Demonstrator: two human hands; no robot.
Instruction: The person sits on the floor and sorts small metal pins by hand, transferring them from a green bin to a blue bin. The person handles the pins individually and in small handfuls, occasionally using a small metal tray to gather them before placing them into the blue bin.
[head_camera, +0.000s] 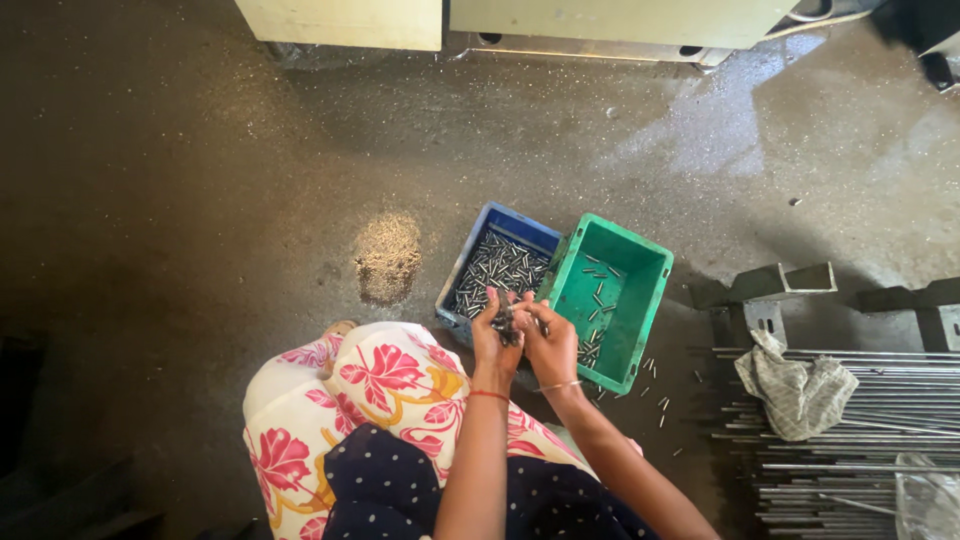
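**Two hands, one small bunch of steel pins**

Two hands met above the floor, between the blue bin (497, 262) and the green bin (612, 296). The left hand (496, 338) and the right hand (549, 342) were pressed close, and together they gripped a small bunch of pins (511, 325). The fingers of both hands were curled around this bunch; neither hand was loose or flat.

The blue bin stood just beside the green one, and their rims seemed to touch. The blue bin held many short pins, lying in every direction. The green bin, tilted a little, held only few of them. Some pins lay scattered on the floor (200, 200) near the green bin.

I judged the pins to be stiff, smooth and hard, made of bright metal. One pin alone would be very light, but a full handful would have some weight. They looked slippery, so a loose grip could let them slide out between the fingers. The better hold would be around the middle of the bunch, with fingers closed from both sides, as the hands did here. They did not look fragile.

At the right side, long metal rods (860, 440) lay in a row on the floor, and a grey rag (797, 385) rested on them. The person sat low, with a flowered cloth (340, 400) over the knees.
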